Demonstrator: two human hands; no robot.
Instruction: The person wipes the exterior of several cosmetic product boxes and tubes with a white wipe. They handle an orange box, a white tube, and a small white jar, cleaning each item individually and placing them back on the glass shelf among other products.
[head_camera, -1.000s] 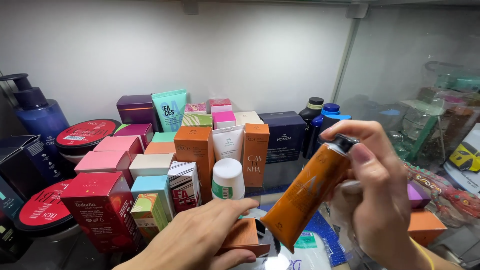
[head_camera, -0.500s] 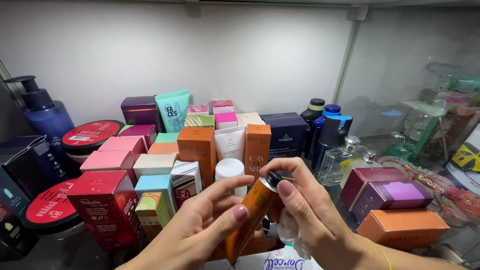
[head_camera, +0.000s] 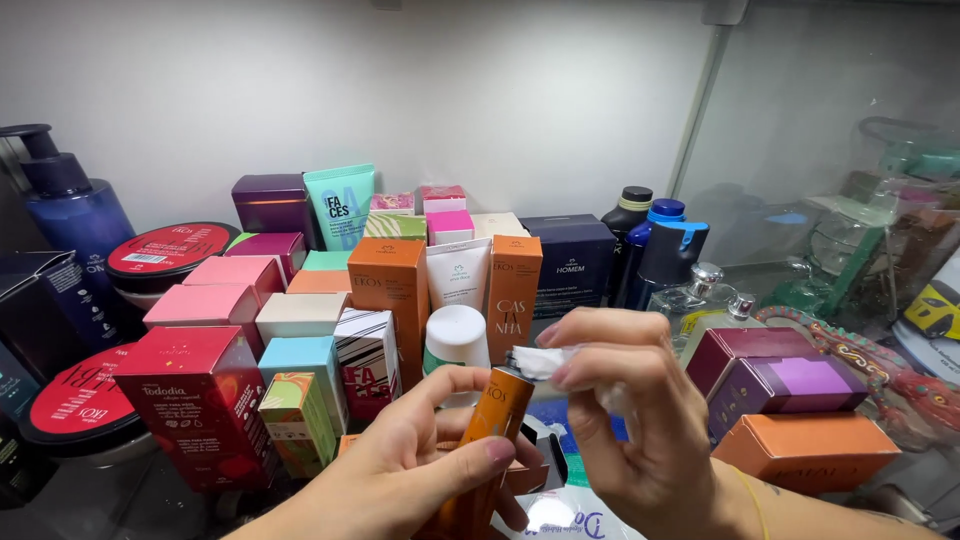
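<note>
Orange cosmetic tube (head_camera: 490, 440) stands nearly upright at near centre, clasped around its body by the left hand (head_camera: 400, 475). The right hand (head_camera: 625, 420) pinches a white tissue (head_camera: 545, 362) against the tube's top end. For a clean wipe, keep the tube steady and turn the tissue around the neck with light pressure. A white-capped bottle (head_camera: 455, 345) and tall orange boxes (head_camera: 393, 300) stand just behind; purple boxes (head_camera: 775, 385) lie to the right. Crowded cartons leave little elbow room.
</note>
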